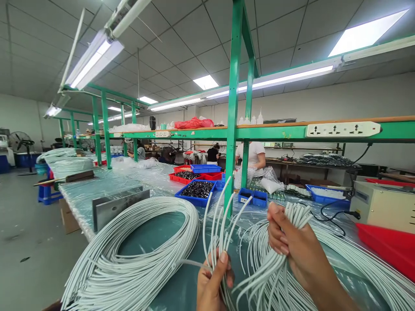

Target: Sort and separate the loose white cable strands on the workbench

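Between both hands (pixel 293 242), white cable bundle (pixel 275 268).

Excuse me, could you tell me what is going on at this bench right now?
A person is sorting cut white cables over a green bench. The right hand grips a thick bundle near its ends, and the left hand pinches a few loose cables that stand upward. A large coil of the same cable lies to the left. Blue bins of dark parts sit behind.
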The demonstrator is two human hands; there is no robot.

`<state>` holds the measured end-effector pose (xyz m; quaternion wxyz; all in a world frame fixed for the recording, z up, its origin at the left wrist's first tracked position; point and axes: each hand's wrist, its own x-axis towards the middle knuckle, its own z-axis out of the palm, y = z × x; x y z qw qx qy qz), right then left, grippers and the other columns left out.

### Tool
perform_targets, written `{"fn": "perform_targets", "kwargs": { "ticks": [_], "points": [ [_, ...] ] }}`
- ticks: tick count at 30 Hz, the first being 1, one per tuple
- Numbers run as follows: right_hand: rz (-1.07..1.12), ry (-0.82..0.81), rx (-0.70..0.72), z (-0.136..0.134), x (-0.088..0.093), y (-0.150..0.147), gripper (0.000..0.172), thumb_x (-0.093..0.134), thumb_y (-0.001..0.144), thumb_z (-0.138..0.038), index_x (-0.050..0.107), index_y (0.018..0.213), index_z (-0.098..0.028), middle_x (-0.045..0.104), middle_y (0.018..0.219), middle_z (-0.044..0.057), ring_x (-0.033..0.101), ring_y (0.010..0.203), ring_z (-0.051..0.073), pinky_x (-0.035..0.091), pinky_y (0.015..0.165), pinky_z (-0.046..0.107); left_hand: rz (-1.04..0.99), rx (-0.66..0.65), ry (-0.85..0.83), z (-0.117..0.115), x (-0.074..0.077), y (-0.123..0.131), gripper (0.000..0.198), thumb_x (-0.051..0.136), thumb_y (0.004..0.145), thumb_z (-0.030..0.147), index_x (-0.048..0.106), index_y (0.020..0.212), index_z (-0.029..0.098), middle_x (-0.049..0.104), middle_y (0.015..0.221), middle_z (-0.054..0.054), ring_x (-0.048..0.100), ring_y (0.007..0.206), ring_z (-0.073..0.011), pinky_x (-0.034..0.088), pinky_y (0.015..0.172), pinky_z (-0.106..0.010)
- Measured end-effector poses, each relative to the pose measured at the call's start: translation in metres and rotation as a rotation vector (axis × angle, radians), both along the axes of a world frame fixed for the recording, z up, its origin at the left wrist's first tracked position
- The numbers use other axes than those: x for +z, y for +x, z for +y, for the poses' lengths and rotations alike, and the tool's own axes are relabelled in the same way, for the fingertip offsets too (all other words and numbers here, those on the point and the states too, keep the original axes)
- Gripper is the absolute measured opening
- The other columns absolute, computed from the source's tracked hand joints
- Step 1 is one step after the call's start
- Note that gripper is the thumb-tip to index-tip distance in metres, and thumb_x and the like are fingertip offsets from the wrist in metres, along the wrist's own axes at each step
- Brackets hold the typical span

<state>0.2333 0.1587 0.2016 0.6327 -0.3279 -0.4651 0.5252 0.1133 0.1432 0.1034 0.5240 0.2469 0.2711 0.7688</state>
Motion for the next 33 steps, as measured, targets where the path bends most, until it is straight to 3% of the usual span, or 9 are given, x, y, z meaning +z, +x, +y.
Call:
{"fn": "perform_targets", "kwargs": {
  "ticks": [5,8,13,16,20,25,27,29,33],
  "points": [
    [-0.065,0.089,0.040,0.002,-0.004,-0.001,0.049,0.068,0.064,-0.048,0.053,0.098,-0.016,0.026,0.043,-0.012,0.023,0.036,0.002,0.020,0.037,0.017,0.130,-0.008,-0.010,-0.003,-0.001,0.000,0.044,0.075,0.053,0.048,0.048,0.051,0.013,0.034,0.035,0.008,0.025,0.034,0.0002,0.016,0.039,-0.012],
    [-0.037,0.092,0.078,0.002,-0.005,-0.004,0.042,0.069,0.064,-0.046,0.055,0.089,-0.015,0.026,0.043,-0.012,0.022,0.035,0.002,0.019,0.037,0.018,0.154,0.013,-0.023,-0.005,0.000,0.001,0.045,0.076,0.050,0.048,0.049,0.050,0.013,0.036,0.034,0.007,0.027,0.034,-0.0002,0.018,0.038,-0.012],
    [0.058,0.023,-0.050,0.001,-0.002,0.000,0.038,0.071,0.057,-0.049,0.051,0.062,-0.017,0.042,0.053,-0.006,0.037,0.041,0.004,0.030,0.039,0.018,0.007,0.054,-0.197,-0.005,0.004,-0.001,0.046,0.083,0.035,0.043,0.062,0.062,0.013,0.060,0.053,-0.001,0.052,0.048,-0.0080,0.040,0.048,-0.015],
    [0.093,-0.021,-0.081,0.001,0.000,0.009,0.045,0.070,0.056,-0.053,0.042,0.053,-0.017,0.045,0.054,-0.005,0.042,0.046,0.006,0.035,0.044,0.018,-0.050,0.015,-0.137,-0.003,0.005,-0.004,0.040,0.083,0.038,0.041,0.063,0.058,0.013,0.053,0.047,0.003,0.045,0.045,-0.0053,0.037,0.046,-0.013],
    [-0.065,-0.040,0.087,-0.002,0.003,0.014,0.045,0.061,0.067,-0.054,0.036,0.054,-0.018,0.028,0.039,-0.009,0.027,0.034,0.003,0.024,0.037,0.017,-0.047,-0.063,-0.030,0.002,0.007,-0.003,0.033,0.079,0.051,0.040,0.061,0.057,0.013,0.044,0.044,0.005,0.034,0.040,-0.0030,0.029,0.041,-0.013],
    [-0.408,-0.017,0.188,-0.012,0.017,0.009,0.044,0.062,0.066,-0.054,0.036,0.056,-0.019,0.024,0.040,-0.011,0.022,0.035,0.003,0.018,0.037,0.017,-0.042,-0.095,0.051,0.002,0.017,0.005,0.032,0.078,0.053,0.037,0.058,0.055,0.012,0.044,0.046,0.005,0.035,0.040,-0.0028,0.028,0.043,-0.014],
    [-0.525,-0.015,0.126,-0.016,0.021,0.006,0.038,0.065,0.063,-0.051,0.045,0.060,-0.019,0.030,0.042,-0.010,0.027,0.038,0.005,0.021,0.038,0.019,-0.059,-0.108,0.094,0.000,0.022,0.008,0.033,0.079,0.052,0.036,0.055,0.052,0.012,0.044,0.045,0.005,0.035,0.038,-0.0022,0.028,0.042,-0.015],
    [-0.621,0.021,0.019,-0.020,0.022,0.004,0.030,0.066,0.062,-0.045,0.054,0.068,-0.018,0.044,0.048,-0.006,0.040,0.044,0.009,0.030,0.043,0.022,-0.075,-0.111,0.123,-0.001,0.025,0.012,0.033,0.079,0.052,0.035,0.055,0.052,0.012,0.043,0.044,0.005,0.034,0.036,-0.0018,0.026,0.042,-0.015],
    [-0.683,0.027,-0.064,-0.024,0.016,0.000,0.028,0.067,0.060,-0.039,0.059,0.078,-0.019,0.062,0.071,0.002,0.057,0.065,0.018,0.042,0.059,0.030,-0.077,-0.126,0.129,-0.002,0.026,0.018,0.033,0.079,0.052,0.035,0.055,0.050,0.012,0.041,0.039,0.006,0.035,0.036,-0.0021,0.025,0.041,-0.015]
  ]
}}
